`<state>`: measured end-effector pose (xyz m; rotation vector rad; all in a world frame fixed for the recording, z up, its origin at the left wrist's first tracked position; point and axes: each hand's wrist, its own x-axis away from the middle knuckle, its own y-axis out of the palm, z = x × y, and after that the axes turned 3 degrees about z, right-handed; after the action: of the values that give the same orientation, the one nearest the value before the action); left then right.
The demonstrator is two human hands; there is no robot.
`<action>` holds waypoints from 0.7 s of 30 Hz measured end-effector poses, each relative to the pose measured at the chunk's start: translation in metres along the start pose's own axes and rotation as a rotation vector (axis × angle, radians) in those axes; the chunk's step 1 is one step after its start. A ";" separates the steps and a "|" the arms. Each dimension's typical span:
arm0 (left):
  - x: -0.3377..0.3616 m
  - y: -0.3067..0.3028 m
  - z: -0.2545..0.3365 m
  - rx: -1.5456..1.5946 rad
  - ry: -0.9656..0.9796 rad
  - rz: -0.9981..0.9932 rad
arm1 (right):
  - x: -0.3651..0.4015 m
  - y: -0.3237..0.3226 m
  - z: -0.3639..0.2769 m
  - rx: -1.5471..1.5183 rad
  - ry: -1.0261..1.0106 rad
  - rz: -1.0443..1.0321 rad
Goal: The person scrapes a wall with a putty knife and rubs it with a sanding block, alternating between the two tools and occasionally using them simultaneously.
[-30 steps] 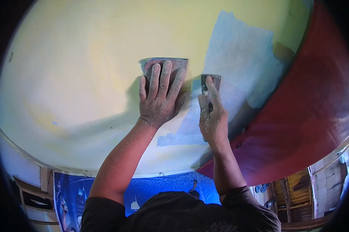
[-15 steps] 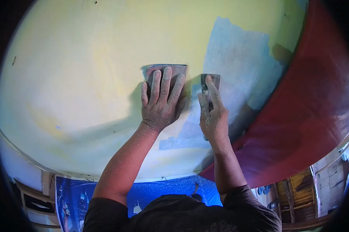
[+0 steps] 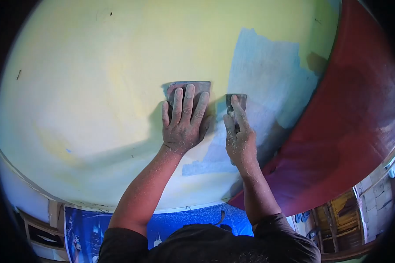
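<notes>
The left hand (image 3: 183, 129) lies flat with its grip open, fingers loosely spread over a reddish-brown rectangular sanding pad (image 3: 200, 87) that sits against a curved, pale yellow-and-white surface (image 3: 118, 87). Beside it, the right hand (image 3: 241, 142) has its grip closed around a narrow, dark rectangular block (image 3: 242, 101) at the left edge of a light-blue painted patch (image 3: 267, 61), near a dark-red curved panel (image 3: 337, 140).
</notes>
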<state>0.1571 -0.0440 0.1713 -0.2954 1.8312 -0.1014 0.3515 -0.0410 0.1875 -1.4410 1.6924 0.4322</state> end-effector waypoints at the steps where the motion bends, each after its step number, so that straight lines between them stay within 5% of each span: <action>1: 0.000 0.001 0.000 0.000 -0.001 0.006 | -0.003 0.000 -0.002 -0.008 0.015 -0.007; 5: 0.003 0.002 0.000 -0.004 -0.001 0.009 | -0.011 -0.005 -0.017 -0.088 0.122 -0.041; 8: 0.002 0.003 -0.001 -0.004 0.005 0.021 | -0.004 0.003 0.002 -0.008 -0.055 0.034; 13: 0.003 0.002 0.000 -0.015 0.002 0.014 | -0.014 -0.003 -0.016 -0.023 0.061 -0.018; 21: 0.001 0.000 -0.001 -0.005 0.006 0.019 | -0.014 0.003 -0.005 -0.033 -0.026 0.032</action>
<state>0.1559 -0.0442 0.1708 -0.2814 1.8401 -0.0847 0.3462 -0.0351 0.2008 -1.4284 1.6968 0.4963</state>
